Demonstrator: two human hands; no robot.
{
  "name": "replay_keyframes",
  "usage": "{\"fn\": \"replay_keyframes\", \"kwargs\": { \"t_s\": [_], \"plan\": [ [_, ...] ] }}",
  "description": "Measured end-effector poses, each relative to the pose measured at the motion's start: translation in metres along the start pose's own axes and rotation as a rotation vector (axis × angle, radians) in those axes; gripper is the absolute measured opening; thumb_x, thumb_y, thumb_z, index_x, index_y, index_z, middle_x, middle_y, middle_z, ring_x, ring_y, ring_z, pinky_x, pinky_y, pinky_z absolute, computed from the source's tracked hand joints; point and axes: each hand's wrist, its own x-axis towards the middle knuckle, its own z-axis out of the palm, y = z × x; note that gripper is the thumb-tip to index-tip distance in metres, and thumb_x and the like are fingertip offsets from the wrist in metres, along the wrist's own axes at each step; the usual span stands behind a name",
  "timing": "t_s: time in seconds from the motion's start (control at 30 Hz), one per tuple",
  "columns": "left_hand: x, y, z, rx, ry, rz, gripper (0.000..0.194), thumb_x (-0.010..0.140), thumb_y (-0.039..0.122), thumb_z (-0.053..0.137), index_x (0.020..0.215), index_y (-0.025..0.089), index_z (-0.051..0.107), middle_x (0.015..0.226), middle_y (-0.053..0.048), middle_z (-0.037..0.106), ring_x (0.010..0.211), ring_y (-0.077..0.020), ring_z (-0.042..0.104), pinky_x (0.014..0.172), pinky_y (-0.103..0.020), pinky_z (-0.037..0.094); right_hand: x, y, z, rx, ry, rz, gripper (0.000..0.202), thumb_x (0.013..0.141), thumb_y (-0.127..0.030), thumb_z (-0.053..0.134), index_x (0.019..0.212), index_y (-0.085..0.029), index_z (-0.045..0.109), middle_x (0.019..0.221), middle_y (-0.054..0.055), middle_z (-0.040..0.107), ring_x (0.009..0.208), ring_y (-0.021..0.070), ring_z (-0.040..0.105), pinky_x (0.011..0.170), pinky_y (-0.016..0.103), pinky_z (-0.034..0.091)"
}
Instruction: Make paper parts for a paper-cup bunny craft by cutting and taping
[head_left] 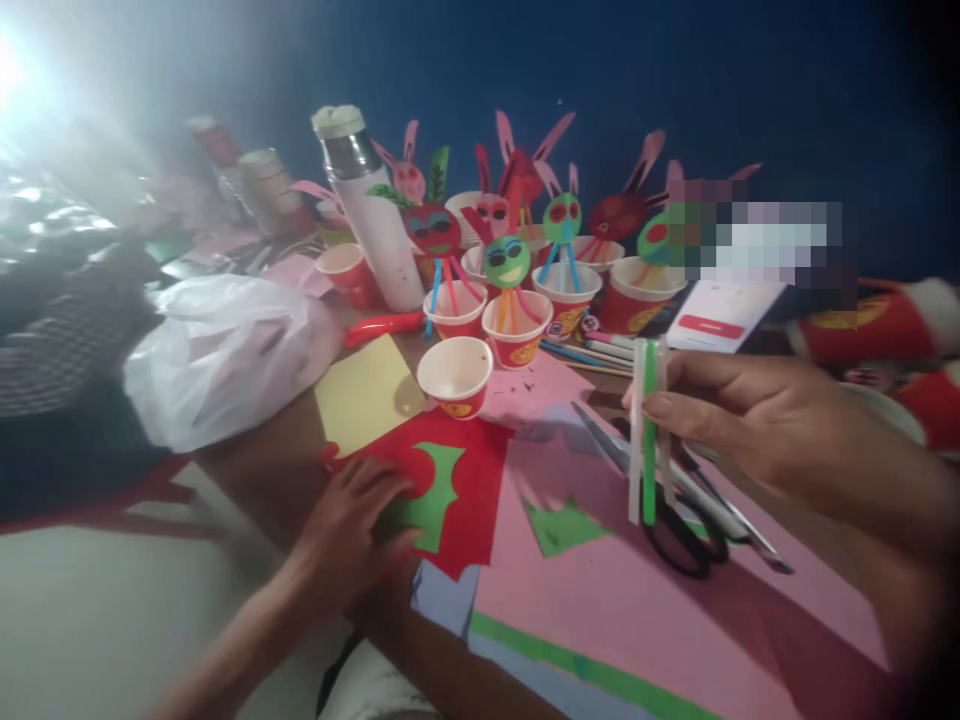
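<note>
My right hand point(720, 410) pinches a few short straws point(649, 440), one green and the others white, and holds them upright above black-handled scissors point(679, 540). My left hand point(356, 535) is slightly blurred. Its fingers are apart and bent over a green paper scrap point(439, 500) on a red paper sheet point(480, 500), with nothing visible in them. Whether its fingertips touch the paper I cannot tell. Just beyond, a red and white paper cup point(456, 375) stands upright. Another green scrap point(562, 525) lies on a large pink sheet point(570, 610).
Behind are several paper cups holding straw-legged figures with round paper faces point(508, 262). A white flask point(379, 225) rises at the back left. A white plastic bag point(232, 350) and yellow paper point(367, 395) lie left. A phone point(720, 310) leans at the back right.
</note>
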Motion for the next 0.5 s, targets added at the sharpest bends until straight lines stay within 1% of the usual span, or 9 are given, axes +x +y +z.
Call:
{"fn": "replay_keyframes", "kwargs": {
  "t_s": [0.07,0.1,0.2,0.3,0.37,0.4,0.5],
  "plan": [
    [-0.001,-0.006,0.004,0.016,-0.021,0.022,0.028,0.073,0.038,0.063,0.097,0.023,0.063,0.107,-0.007,0.061,0.102,-0.0279,0.054,0.087,-0.042,0.045,0.000,-0.001,-0.009,-0.021,-0.041,-0.015,0.022,0.082,-0.040,0.060,0.070,-0.021,0.062,0.062,-0.003,0.058,0.057,0.0125,0.053,0.053,0.023,0.040],
    [-0.001,-0.009,0.006,0.018,-0.014,0.048,0.028,0.072,0.040,0.064,0.096,0.024,0.063,0.105,-0.007,0.062,0.099,-0.0281,0.055,0.085,-0.042,0.046,0.000,-0.002,-0.015,-0.007,-0.031,-0.032,0.021,0.084,-0.039,0.058,0.074,-0.021,0.061,0.063,-0.003,0.057,0.056,0.0114,0.051,0.052,0.022,0.039],
    [0.002,-0.014,0.012,0.006,0.018,0.088,0.028,0.071,0.043,0.064,0.091,0.024,0.063,0.100,-0.006,0.064,0.094,-0.0281,0.058,0.081,-0.041,0.048,0.002,-0.009,-0.033,0.015,0.033,-0.085,0.019,0.084,-0.037,0.059,0.078,-0.019,0.062,0.062,-0.004,0.056,0.054,0.0097,0.049,0.051,0.022,0.037],
    [0.003,-0.011,0.012,-0.070,0.057,0.096,0.019,0.075,0.042,0.059,0.080,0.024,0.060,0.096,-0.005,0.066,0.090,-0.0248,0.061,0.076,-0.034,0.051,0.001,-0.016,-0.044,0.002,0.058,-0.097,0.018,0.084,-0.035,0.060,0.082,-0.019,0.065,0.069,-0.002,0.060,0.059,0.0104,0.052,0.054,0.022,0.039],
    [0.001,-0.008,0.010,-0.123,0.099,0.075,0.018,0.077,0.042,0.057,0.077,0.024,0.060,0.089,-0.004,0.068,0.083,-0.0224,0.064,0.069,-0.030,0.053,-0.003,-0.014,-0.045,-0.014,0.054,-0.067,0.017,0.084,-0.035,0.059,0.088,-0.020,0.066,0.072,-0.002,0.062,0.062,0.0114,0.054,0.056,0.022,0.039],
    [0.000,-0.007,0.009,-0.145,0.131,0.055,0.020,0.077,0.044,0.056,0.077,0.024,0.061,0.085,-0.003,0.069,0.077,-0.0214,0.065,0.064,-0.028,0.054,-0.006,-0.011,-0.044,-0.020,0.033,-0.039,0.018,0.084,-0.036,0.058,0.090,-0.020,0.065,0.072,-0.001,0.062,0.062,0.0120,0.054,0.056,0.022,0.040],
    [-0.002,-0.007,0.005,-0.213,0.215,-0.022,0.024,0.076,0.049,0.055,0.078,0.026,0.065,0.073,-0.001,0.071,0.060,-0.0190,0.066,0.052,-0.024,0.054,-0.018,0.003,-0.033,-0.070,-0.091,0.059,0.021,0.086,-0.039,0.055,0.084,-0.020,0.063,0.069,-0.002,0.060,0.059,0.0128,0.053,0.053,0.023,0.039]
  ]
}}
